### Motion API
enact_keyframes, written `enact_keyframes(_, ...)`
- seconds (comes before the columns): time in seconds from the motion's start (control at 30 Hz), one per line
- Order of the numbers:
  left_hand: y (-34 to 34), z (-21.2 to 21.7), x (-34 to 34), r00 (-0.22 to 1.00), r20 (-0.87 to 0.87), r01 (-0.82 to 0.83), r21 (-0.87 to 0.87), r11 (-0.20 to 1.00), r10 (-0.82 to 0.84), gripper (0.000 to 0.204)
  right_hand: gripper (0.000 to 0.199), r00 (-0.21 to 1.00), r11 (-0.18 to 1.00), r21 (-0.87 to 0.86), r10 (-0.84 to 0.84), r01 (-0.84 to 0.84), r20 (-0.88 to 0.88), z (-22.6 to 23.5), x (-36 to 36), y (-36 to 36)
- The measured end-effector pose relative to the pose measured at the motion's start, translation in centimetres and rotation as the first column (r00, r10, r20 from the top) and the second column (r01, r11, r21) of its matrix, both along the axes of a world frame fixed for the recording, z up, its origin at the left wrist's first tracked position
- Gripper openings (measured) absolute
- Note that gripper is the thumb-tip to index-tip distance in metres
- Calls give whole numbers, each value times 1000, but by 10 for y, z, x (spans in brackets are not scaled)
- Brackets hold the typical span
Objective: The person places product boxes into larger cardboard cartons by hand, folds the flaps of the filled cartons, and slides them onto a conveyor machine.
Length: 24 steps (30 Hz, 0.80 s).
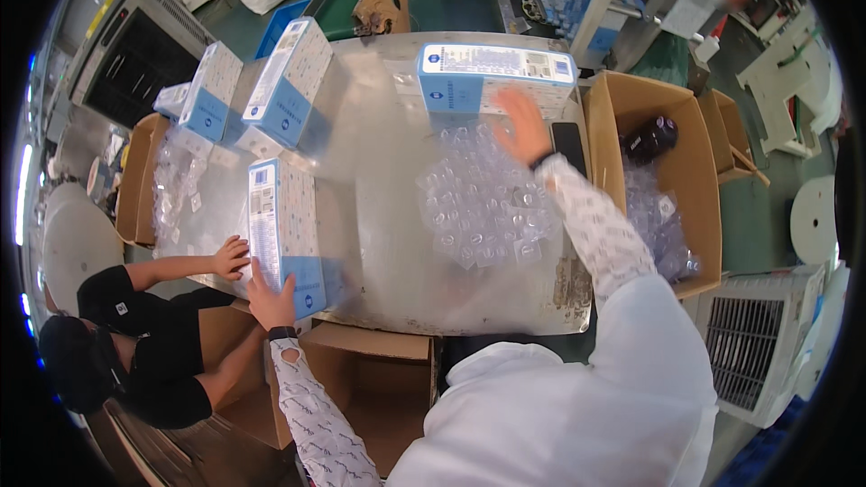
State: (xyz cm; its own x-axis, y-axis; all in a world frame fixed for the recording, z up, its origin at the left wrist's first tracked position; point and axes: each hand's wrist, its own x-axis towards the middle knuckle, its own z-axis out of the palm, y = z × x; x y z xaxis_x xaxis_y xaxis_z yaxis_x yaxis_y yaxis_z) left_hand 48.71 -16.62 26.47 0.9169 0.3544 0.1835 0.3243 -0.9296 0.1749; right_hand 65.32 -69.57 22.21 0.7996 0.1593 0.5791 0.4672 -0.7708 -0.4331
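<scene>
Left hand (269,299) lies flat, fingers released, steadying the blue-and-white carton (284,233) at the table's (379,216) near edge. Right hand (523,126), open and blurred, reaches over the bubble-wrap pile (483,203) toward the far carton (496,77).

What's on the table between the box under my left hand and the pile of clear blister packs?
Only bare metal table between the box and blister packs, in the head view.

Bright overhead light glares off the steel worktop (379,216); the right hand (523,126) is motion-blurred, and fisheye edges bend into black.
</scene>
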Motion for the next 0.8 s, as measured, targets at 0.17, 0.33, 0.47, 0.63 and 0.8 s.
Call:
enact_keyframes(0.17,3,-7,3,1000,10,-9,66,998,9,83,70,908,957,-225,-252,183,-335,-32,-196,-1)
enact_keyframes(0.33,15,-9,3,999,-35,-6,102,995,9,83,80,850,946,-150,-323,287,-416,-83,-203,11)
enact_keyframes(0.47,15,-15,8,984,-146,-75,157,985,98,85,77,859,939,-162,-343,303,-381,-58,-175,23)
enact_keyframes(0.63,-20,4,17,941,-152,-282,144,948,303,86,78,864,921,-125,-389,369,-321,-102,-140,-3)
enact_keyframes(0.8,-23,13,3,993,120,-7,75,997,-2,82,77,984,977,203,-27,63,-177,-39,-142,39)
